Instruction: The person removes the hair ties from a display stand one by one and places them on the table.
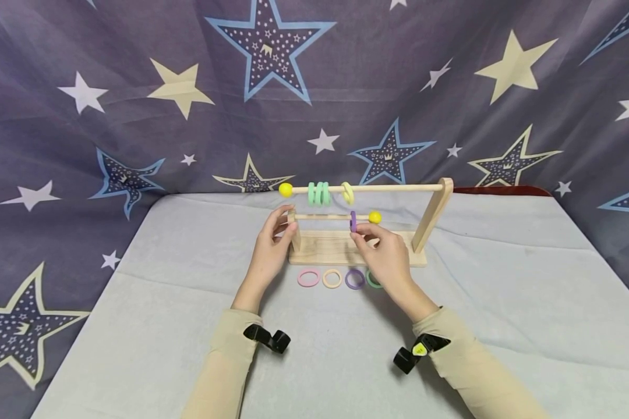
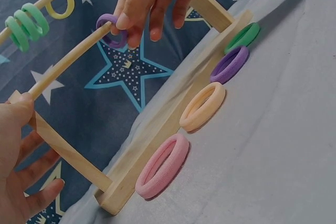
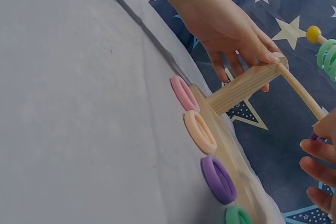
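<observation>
A wooden two-rod stand [image 1: 325, 249] sits on the cloth-covered table. My left hand [image 1: 270, 249] holds the top of its short left post, thumb on the near side and the other fingers behind. Between the thumb and fingers of my right hand [image 1: 390, 256] is a purple hair tie [image 1: 353, 222], which encircles the lower rod [image 1: 320, 217] near its yellow end ball [image 1: 374, 217]. Several mint-green hair ties [image 1: 318, 194] and one yellow hair tie [image 1: 348, 193] hang on the upper rod [image 1: 398, 188].
In front of the base lies a row of hair ties: pink [image 2: 149, 186], peach [image 2: 190, 125], purple [image 2: 231, 69] and green [image 2: 247, 35]. The upper rod runs from a tall right post [image 1: 433, 215] to a yellow ball [image 1: 285, 190]. Behind hangs a star-patterned curtain [image 1: 304, 128].
</observation>
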Action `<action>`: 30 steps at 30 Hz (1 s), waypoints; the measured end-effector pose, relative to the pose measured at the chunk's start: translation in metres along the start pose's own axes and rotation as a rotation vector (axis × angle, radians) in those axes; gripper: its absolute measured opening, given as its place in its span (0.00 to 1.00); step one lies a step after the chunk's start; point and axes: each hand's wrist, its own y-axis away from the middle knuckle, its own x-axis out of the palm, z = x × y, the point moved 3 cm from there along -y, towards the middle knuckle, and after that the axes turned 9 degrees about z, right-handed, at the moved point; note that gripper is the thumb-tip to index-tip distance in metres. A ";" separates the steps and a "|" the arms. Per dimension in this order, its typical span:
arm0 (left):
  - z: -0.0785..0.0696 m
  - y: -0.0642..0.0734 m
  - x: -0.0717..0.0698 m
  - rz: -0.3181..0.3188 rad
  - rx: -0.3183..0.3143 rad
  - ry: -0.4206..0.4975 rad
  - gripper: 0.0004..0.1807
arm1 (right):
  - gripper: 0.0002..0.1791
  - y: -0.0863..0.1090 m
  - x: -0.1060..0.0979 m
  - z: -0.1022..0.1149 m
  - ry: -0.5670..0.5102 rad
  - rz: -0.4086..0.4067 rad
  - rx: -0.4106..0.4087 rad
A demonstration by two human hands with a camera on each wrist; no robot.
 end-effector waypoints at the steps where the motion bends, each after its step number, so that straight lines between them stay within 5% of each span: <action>1: 0.000 0.000 0.000 0.000 0.000 0.000 0.25 | 0.07 0.000 0.000 0.000 0.005 -0.001 -0.001; 30: 0.001 0.000 0.000 0.003 0.004 0.004 0.24 | 0.08 0.004 -0.017 -0.007 0.049 -0.015 -0.035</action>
